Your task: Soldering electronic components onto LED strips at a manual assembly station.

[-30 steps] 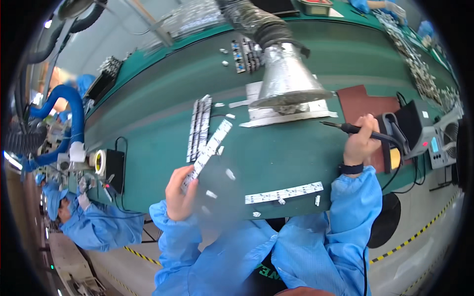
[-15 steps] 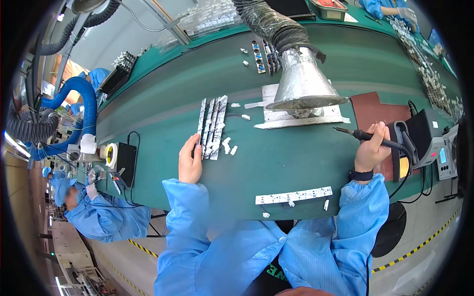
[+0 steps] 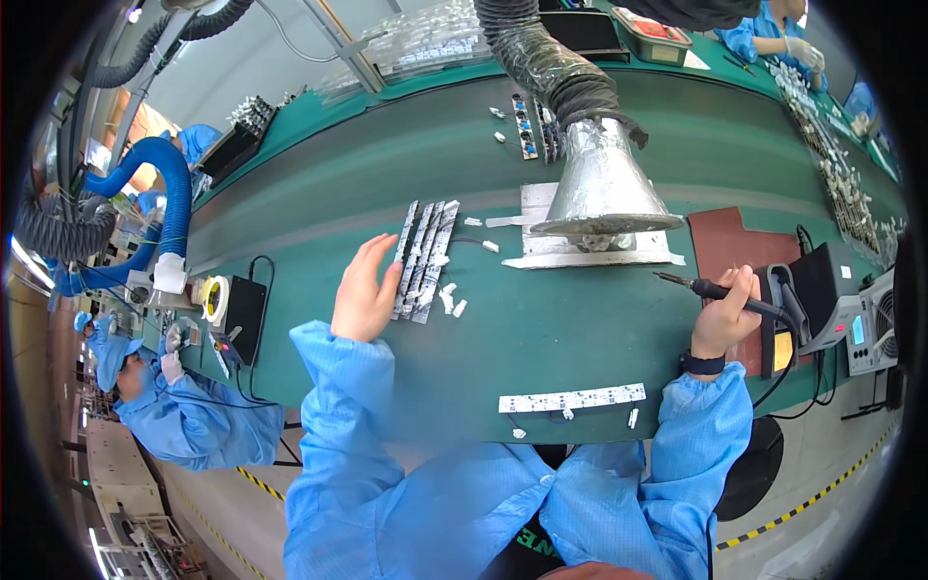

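Passing room lay between the grouped strips [image 3: 437, 256] and the soldering iron [image 3: 711, 289], a funnel-shaped hood [image 3: 601, 179] blocked the far side, a single strip [image 3: 572, 398] crossed the near side.

The wide fisheye view looks down and forward from the person's head, near the light-blue cloth sleeves [image 3: 340, 382], with the bare left hand [image 3: 363, 298] and bare right hand [image 3: 722, 323] farther off, facing across the long, dark-green, flat worktop [image 3: 561, 338], whose edges bend.
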Demonstrator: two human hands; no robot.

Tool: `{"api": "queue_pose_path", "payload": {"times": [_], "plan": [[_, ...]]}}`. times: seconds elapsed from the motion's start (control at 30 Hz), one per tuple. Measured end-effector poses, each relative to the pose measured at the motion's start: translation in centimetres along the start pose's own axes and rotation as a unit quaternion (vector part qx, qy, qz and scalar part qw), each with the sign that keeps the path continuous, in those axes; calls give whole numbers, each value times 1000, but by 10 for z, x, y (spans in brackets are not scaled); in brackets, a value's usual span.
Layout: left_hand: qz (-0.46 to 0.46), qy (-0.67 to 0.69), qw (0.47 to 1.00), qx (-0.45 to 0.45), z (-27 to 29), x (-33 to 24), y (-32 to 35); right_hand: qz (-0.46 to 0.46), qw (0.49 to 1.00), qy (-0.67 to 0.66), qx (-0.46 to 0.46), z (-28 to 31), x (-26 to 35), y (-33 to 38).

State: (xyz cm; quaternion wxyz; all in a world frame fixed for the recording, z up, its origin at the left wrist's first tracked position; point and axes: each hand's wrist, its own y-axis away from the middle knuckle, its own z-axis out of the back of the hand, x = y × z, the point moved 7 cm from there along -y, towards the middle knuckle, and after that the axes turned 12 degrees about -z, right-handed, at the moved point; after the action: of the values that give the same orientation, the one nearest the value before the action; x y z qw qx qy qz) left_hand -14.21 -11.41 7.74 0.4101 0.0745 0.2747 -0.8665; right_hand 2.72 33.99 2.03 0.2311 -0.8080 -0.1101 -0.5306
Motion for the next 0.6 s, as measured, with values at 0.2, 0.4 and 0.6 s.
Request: {"api": "queue_pose_path", "payload": {"times": [0.2, 0.4, 0.6], "plan": [[-56, 6, 993, 107, -23, -46, -61, 5, 1000, 0, -21, 0, 3, -6], [-39, -1, 974, 225, -129, -22, -184, -1, 998, 47, -39, -1, 16, -2], [5, -98, 991, 90, -290, 125, -273, -3, 998, 64, -16, -10, 26, 12]]}}
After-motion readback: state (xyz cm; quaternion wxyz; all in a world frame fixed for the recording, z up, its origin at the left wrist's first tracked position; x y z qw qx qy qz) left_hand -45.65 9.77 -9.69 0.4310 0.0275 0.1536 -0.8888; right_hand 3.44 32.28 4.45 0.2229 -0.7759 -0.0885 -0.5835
